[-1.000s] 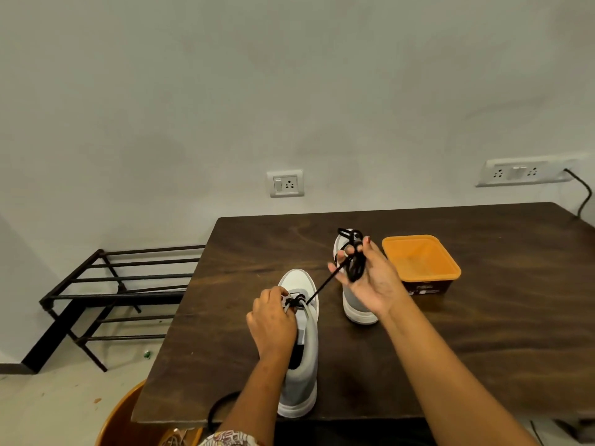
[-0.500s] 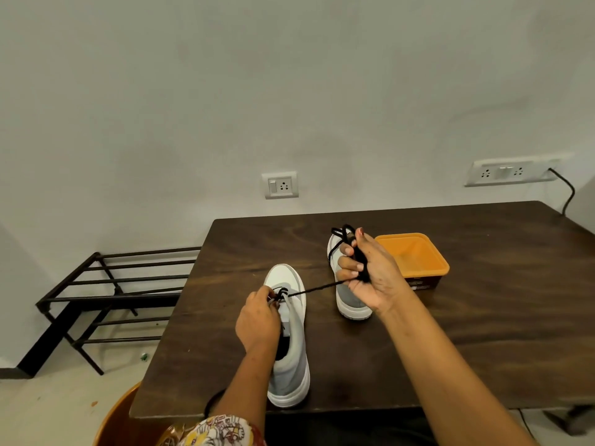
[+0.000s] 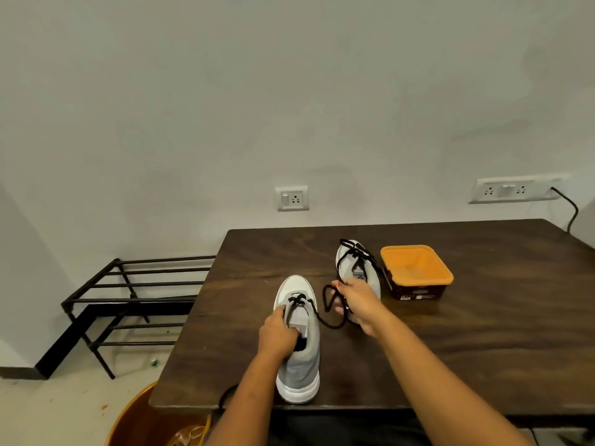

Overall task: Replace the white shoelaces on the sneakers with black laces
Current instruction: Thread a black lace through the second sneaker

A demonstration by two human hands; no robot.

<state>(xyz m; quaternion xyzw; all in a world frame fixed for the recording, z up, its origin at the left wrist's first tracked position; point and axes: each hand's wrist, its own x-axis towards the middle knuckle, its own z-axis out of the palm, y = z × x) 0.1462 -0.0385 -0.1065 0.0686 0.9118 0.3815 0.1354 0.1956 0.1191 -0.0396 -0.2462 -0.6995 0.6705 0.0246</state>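
Two hands work over the counter. The left hand has its fingers curled round the near sneaker at the tongue. The black lace sags from the eyelets just ahead of them to the right hand, whose fingers pinch its loops. Those slack loops could snag or knot if pulled sharply.

Near sneaker: grey upper, white toe and sole; it stood upright near the front edge of the table, toe pointing away, gripped at the collar by the left hand. Its black lace crossed only the front eyelets; the free length looped rightward, slack, into the right hand. Far sneaker stood upright behind, loosely laced in black.
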